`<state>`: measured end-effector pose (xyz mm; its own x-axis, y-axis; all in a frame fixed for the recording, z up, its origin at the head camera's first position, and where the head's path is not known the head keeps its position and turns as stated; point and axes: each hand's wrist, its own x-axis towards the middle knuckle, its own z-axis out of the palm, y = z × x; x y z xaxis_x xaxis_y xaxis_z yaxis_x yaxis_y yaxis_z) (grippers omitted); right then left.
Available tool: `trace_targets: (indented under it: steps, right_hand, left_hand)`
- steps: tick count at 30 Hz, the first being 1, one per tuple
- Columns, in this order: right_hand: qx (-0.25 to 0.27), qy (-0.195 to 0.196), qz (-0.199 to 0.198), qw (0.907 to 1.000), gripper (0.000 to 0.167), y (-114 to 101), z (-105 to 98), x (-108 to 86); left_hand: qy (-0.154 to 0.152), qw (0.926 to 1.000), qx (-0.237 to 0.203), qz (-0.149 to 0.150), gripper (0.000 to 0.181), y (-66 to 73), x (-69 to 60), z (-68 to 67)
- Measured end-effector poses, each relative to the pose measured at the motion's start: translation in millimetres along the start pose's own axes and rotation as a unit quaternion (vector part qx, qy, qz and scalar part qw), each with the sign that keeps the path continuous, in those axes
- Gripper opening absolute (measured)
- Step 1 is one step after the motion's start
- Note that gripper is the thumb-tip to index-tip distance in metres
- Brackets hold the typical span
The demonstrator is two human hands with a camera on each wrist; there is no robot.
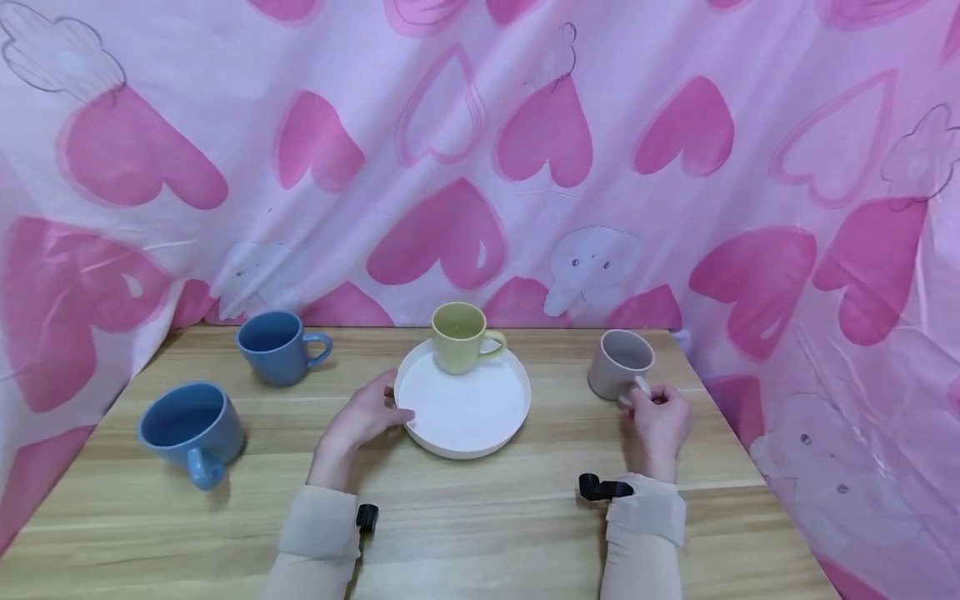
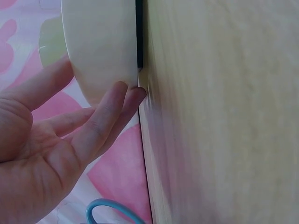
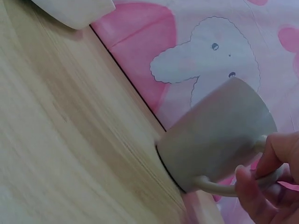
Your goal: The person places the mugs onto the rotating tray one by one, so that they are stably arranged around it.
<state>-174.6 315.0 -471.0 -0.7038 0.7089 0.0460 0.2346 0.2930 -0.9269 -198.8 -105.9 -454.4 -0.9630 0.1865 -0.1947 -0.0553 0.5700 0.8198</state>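
The left sleeve (image 1: 318,533) and the right sleeve (image 1: 647,542) are nearest. The fingers of the right hand (image 1: 662,423) pinch the handle (image 3: 218,188) of the grey mug (image 1: 609,375). The handle is thin and turned to the hand, so it is likely the easy bit to hold. This mug is upright, but I can't tell if its bottom touches the wooden table (image 1: 480,517). The left hand (image 1: 366,412) grips the side of the white plate (image 1: 465,421), thumb over the rim and other fingers against the outside. Maybe that stops the plate from sliding. The plate sits between the hands, and the grey mug is apart from it, to the right. On the far part of the plate stands a yellow-green mug (image 1: 453,350), its handle to the right. Well off to the left, out of the way, are the far blue mug (image 1: 273,357), its handle pointing right, and the near blue mug (image 1: 221,427), its handle pointing towards the person. Behind it all hangs a pink cloth (image 1: 487,150) with hearts.
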Motion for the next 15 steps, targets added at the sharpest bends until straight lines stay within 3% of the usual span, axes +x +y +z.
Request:
trace_targets:
  steps: [9, 15]
  right_hand:
    - [0.066, 0.006, 0.014, 0.9977, 0.007, -2.2, 4.0, -0.8]
    - [0.068, 0.017, -0.003, 0.9975, 0.009, -7.6, 0.0, 0.8]
  left_hand:
    - [0.000, 1.0000, -0.004, 0.002, 0.067, -1.7, -2.0, -1.8]
    - [-0.004, 0.9999, 0.005, 0.008, 0.063, -1.2, -0.4, -0.3]
